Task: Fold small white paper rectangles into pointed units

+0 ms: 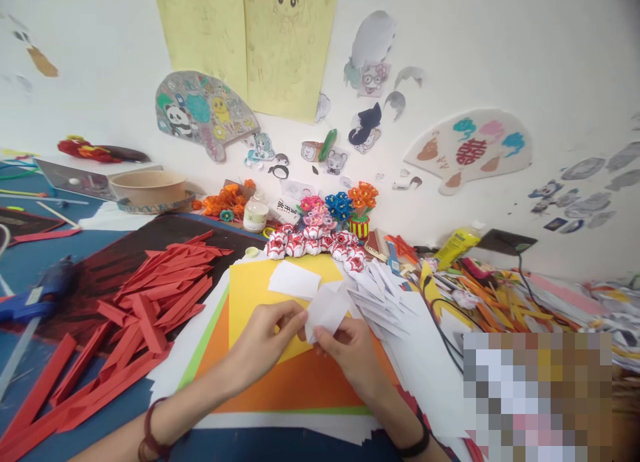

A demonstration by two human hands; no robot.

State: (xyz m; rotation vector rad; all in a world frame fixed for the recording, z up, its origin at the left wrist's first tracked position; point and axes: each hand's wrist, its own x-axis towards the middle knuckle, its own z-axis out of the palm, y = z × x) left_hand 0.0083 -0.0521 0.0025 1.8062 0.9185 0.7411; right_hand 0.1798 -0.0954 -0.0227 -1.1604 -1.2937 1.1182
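Note:
A small piece of white paper [327, 307] is held up between my two hands, over a stack of coloured sheets. My left hand [267, 335] pinches its left edge between thumb and forefinger. At the lower right edge, my right hand [353, 359] grips the same paper with the thumb in front. Just behind it, more white paper rectangles [294, 279] lie on the yellow sheet [245, 302]. An orange sheet [260, 392] shows under the yellow one. Folded white paper strips [383, 302] are heaped to the right of my hands.
Folded red paper strips [160, 275] spread over the left side. A blue glue gun [37, 295] lies at far left. Red-and-white paper pieces [313, 242], paper flowers [340, 205] and a small jar [255, 212] stand along the wall. A yellow bottle [456, 245] is at right.

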